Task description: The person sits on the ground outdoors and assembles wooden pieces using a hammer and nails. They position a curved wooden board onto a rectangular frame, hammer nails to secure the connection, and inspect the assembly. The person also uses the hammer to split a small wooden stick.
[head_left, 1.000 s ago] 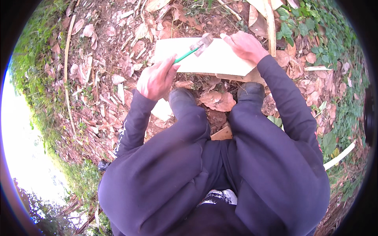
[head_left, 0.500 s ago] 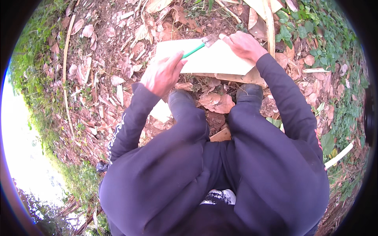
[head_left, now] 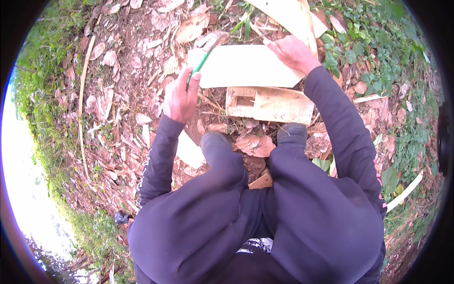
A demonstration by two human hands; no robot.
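Note:
My left hand (head_left: 180,97) is wrapped round the green handle of a tool (head_left: 202,62) with a grey metal head, too blurred to name exactly. Its head reaches past the far left corner of a pale, flat wooden board (head_left: 241,66). My right hand (head_left: 294,53) is closed at the board's right end, thumb pointing left along the far edge; its other fingers are partly hidden. Just nearer than the board, and partly under it, sits a small wooden box (head_left: 283,105) with a rectangular opening at its left.
Dry leaves and wood scraps cover the ground. Pale wood pieces (head_left: 288,16) lie beyond the board, and another pale piece (head_left: 190,150) lies by my left boot (head_left: 215,140). A long thin strip (head_left: 82,94) lies at left. Green plants (head_left: 364,52) grow at right.
My left hand has moved left and slightly nearer, swinging the tool's head from over the board's right part to its far left corner. More of the wooden box now shows.

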